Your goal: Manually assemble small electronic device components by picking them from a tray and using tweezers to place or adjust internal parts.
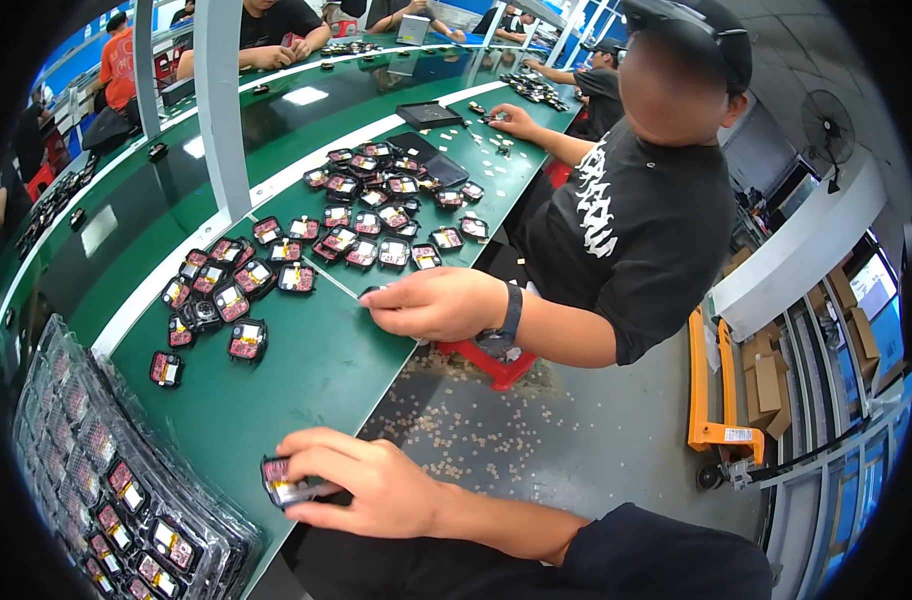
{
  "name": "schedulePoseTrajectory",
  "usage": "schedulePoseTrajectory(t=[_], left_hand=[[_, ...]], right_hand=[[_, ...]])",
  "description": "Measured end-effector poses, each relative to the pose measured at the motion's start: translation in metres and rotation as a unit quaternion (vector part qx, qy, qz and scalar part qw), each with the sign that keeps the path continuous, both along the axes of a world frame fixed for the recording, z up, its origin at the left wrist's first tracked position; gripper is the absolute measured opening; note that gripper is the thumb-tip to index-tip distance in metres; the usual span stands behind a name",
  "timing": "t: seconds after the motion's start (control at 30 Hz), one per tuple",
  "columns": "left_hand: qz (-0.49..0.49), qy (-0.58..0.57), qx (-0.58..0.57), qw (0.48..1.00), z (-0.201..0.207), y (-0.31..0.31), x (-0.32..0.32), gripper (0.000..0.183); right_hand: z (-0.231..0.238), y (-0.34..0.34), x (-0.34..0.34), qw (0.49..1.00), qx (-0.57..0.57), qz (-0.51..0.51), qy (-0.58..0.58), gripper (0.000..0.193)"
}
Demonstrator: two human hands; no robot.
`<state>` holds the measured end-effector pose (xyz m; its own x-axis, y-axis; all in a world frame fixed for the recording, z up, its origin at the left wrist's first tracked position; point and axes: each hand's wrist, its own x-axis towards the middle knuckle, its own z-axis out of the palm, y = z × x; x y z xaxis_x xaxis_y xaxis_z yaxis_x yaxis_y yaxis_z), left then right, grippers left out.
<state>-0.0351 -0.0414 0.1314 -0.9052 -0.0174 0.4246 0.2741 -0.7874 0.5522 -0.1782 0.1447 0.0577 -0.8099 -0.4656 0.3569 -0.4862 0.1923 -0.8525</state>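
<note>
Item: small dev. [273, 484], blk frame, pink-red brd w/ wht + ylw patches.
Grip: R hand [368, 488] closed on dev., fingers at upper side, thumb below; palm clear of it. L hand out of view, grip can't be told.
Loc.: dev. at R fingertips, L end of hand, tilted, at near edge of grn table [306, 385]; whether it touches the top, can't tell.
Adj., L: stacked clear trays [204, 500], just beside dev., apart from it; tray units [174, 545] of same kind seated in pockets, lower end.
Beyond: loose units [232, 303], same kind, grouped on table, well apart from grip; more piled farther up.
Opp.: co-worker's hand [431, 303], wrist w/ dk watch [513, 308], over table edge. Floor: red stool [501, 370], pale scraps [486, 430].
</note>
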Motion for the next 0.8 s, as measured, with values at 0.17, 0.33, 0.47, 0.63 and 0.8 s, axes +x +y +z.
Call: schedulePoseTrajectory(t=[0.17,0.33,0.47,0.63,0.8], left_hand=[[0.138,-0.268,-0.161,0.94,-0.049,0.032,-0.003,0.019],[0.065,-0.307,-0.039,0.949,-0.084,0.042,-0.013,0.075],[0.005,-0.301,-0.09,0.949,-0.088,0.035,-0.015,0.078],[0.065,-0.268,-0.072,0.959,-0.088,0.043,-0.009,0.075],[0.421,-0.032,-0.436,0.795,-0.109,0.037,-0.003,0.055]], right_hand=[[0.012,0.007,0.014,0.993,-0.086,0.068,0.049,0.047],[0.012,0.013,0.02,0.988,-0.083,0.119,0.057,0.043],[0.009,0.014,0.024,0.987,-0.04,0.145,0.06,0.051],[0.017,0.006,0.035,0.994,-0.047,0.094,0.0,0.05],[0.015,0.0,0.05,0.973,-0.067,0.089,-0.202,0.037]])
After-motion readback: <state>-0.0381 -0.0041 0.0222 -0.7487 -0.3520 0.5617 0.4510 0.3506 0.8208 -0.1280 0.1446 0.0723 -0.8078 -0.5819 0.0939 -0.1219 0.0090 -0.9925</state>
